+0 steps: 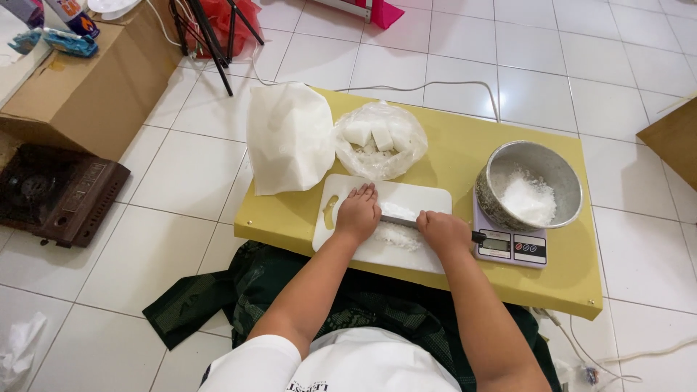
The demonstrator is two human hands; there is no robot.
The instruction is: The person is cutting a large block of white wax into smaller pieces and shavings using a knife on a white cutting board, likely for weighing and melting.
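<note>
White tiled floor (552, 87), cardboard box (87, 87), low yellow table (450, 145)

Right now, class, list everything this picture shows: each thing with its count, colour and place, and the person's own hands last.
table: one, yellow, low on the tiled floor
board: one, white, table's near edge
knife: one, steel blade, across the board
shreds: one white pile, on the board
bowl: one, metal, on the scale, white shreds inside
scale: one, white, table's right side
bag: one, clear, white chunks inside, behind the board
cloth: one, white, table's left corner
box: one, brown cardboard, far left
stove: one, dark, floor left
left hand: pressing on the blade
right hand: gripping the knife handle
</note>
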